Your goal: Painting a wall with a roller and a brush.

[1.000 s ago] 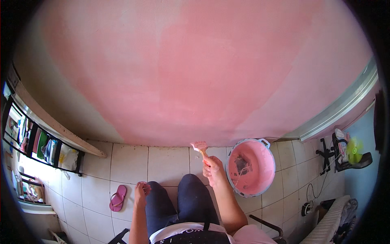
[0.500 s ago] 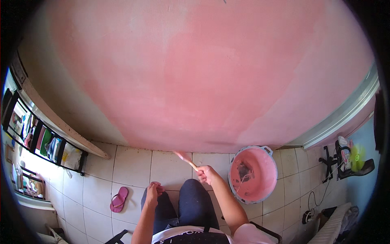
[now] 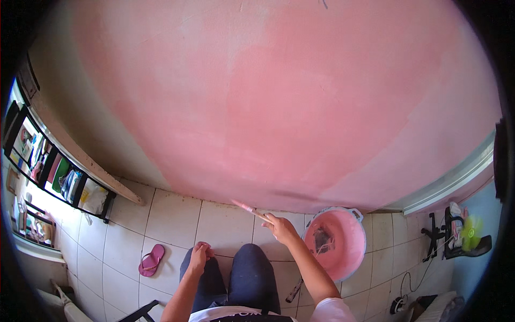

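Note:
My right hand (image 3: 280,226) is closed around the wooden handle of a paintbrush (image 3: 252,210). The pink bristles point left, close to the base of the pink-painted wall (image 3: 289,107); whether they touch it I cannot tell. At my left knee, my left hand (image 3: 200,252) rests with its fingers curled in, and I see nothing held there. To the right of my right forearm stands a round tub (image 3: 351,231), coated inside with pink paint and holding a dark patch and some pale strands.
A pink flip-flop (image 3: 152,261) lies on the tiled floor (image 3: 174,214) at my left. Beside the tub is a dark-handled tool (image 3: 293,291). A black shelf rack (image 3: 59,174) stands far left; a chair base (image 3: 432,236) and a yellow-green fan (image 3: 471,233) are at right.
The paintbrush has tilted to a flatter angle, and my right hand has shifted slightly right. My left hand stays at the knee. The whole view has turned a little, and the tool beside the tub shows now.

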`<state>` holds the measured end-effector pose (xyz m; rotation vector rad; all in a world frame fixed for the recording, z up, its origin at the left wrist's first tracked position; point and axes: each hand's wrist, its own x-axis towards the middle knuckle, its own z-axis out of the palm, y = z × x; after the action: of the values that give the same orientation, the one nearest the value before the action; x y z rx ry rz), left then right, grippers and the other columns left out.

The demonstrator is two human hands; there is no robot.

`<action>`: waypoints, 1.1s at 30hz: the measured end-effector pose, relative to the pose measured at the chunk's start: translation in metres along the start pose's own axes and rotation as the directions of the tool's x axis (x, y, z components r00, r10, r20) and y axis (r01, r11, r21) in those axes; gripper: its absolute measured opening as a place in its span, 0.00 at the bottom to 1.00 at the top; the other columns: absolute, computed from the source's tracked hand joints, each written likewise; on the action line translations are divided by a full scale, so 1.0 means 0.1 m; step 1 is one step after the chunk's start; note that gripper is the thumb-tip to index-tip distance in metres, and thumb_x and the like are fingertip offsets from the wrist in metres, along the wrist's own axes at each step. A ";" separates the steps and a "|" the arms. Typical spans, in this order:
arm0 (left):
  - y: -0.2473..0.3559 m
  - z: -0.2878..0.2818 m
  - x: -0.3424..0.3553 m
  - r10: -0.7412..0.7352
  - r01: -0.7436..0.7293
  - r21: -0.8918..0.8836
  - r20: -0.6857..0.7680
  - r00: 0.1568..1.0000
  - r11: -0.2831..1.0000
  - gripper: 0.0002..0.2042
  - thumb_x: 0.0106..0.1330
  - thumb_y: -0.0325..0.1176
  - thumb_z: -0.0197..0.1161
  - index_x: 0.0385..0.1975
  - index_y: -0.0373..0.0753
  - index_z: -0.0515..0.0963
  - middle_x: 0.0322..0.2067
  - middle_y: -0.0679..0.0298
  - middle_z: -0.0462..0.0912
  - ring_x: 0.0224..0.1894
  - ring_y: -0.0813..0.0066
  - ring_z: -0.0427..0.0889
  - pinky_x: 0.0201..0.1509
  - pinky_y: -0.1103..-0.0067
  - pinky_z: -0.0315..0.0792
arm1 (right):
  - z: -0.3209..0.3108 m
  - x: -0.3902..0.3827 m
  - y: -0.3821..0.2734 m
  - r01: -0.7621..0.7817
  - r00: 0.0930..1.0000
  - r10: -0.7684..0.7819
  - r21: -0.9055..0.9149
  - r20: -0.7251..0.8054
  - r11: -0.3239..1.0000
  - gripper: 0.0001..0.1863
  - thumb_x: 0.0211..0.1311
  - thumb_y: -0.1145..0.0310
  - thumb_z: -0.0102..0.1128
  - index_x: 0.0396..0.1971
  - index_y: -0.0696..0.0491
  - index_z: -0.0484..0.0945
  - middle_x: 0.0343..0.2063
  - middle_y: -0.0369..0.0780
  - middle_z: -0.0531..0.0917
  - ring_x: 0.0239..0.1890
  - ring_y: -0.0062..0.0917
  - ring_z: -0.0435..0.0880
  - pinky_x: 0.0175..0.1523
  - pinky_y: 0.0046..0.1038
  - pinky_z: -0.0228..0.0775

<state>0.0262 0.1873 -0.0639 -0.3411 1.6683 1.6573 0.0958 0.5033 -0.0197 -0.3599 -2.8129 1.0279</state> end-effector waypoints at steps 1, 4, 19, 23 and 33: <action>0.02 0.02 -0.01 0.002 -0.002 -0.007 -0.002 1.000 1.000 0.08 0.62 0.37 0.48 0.30 0.42 0.71 0.24 0.66 0.77 0.25 0.78 0.75 0.30 0.81 0.66 | 0.01 0.04 0.06 -0.065 0.998 0.066 0.103 -0.003 0.993 0.14 0.57 0.58 0.56 0.38 0.51 0.76 0.19 0.43 0.78 0.22 0.40 0.77 0.28 0.37 0.67; 0.03 0.00 -0.03 -0.002 0.002 -0.008 -0.032 0.999 1.000 0.08 0.62 0.38 0.48 0.30 0.42 0.71 0.24 0.66 0.77 0.25 0.78 0.74 0.31 0.81 0.65 | -0.30 0.21 -0.16 -0.088 0.994 0.077 0.147 0.076 0.985 0.15 0.58 0.59 0.55 0.42 0.51 0.75 0.18 0.43 0.77 0.18 0.36 0.76 0.25 0.33 0.65; -0.04 0.29 0.15 -0.028 0.029 -0.027 0.035 0.999 0.999 0.08 0.63 0.36 0.46 0.32 0.42 0.70 0.25 0.64 0.77 0.26 0.75 0.76 0.33 0.79 0.68 | -0.41 0.60 0.16 -0.023 0.990 0.041 0.130 -0.135 0.991 0.15 0.58 0.60 0.55 0.40 0.54 0.75 0.16 0.47 0.75 0.16 0.35 0.75 0.23 0.32 0.62; -0.04 0.26 0.13 -0.007 0.008 -0.028 0.027 1.000 1.000 0.07 0.63 0.36 0.46 0.32 0.42 0.70 0.25 0.65 0.77 0.26 0.76 0.75 0.31 0.80 0.67 | -0.54 0.39 0.42 -0.092 0.973 0.124 0.168 -0.192 0.981 0.16 0.57 0.57 0.57 0.37 0.54 0.77 0.15 0.44 0.75 0.16 0.31 0.75 0.23 0.30 0.62; -0.02 0.30 0.09 -0.030 0.030 -0.005 0.016 0.999 1.000 0.07 0.62 0.35 0.47 0.31 0.41 0.69 0.25 0.64 0.77 0.25 0.76 0.75 0.30 0.81 0.67 | -0.50 0.42 0.28 -0.123 0.979 0.157 0.238 -0.131 0.964 0.15 0.57 0.57 0.55 0.36 0.53 0.77 0.13 0.41 0.72 0.15 0.25 0.72 0.23 0.27 0.61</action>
<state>0.0312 0.2182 -0.0677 -0.3531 1.6396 1.6385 0.0704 0.5663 0.0013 -0.5898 -2.5334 1.2808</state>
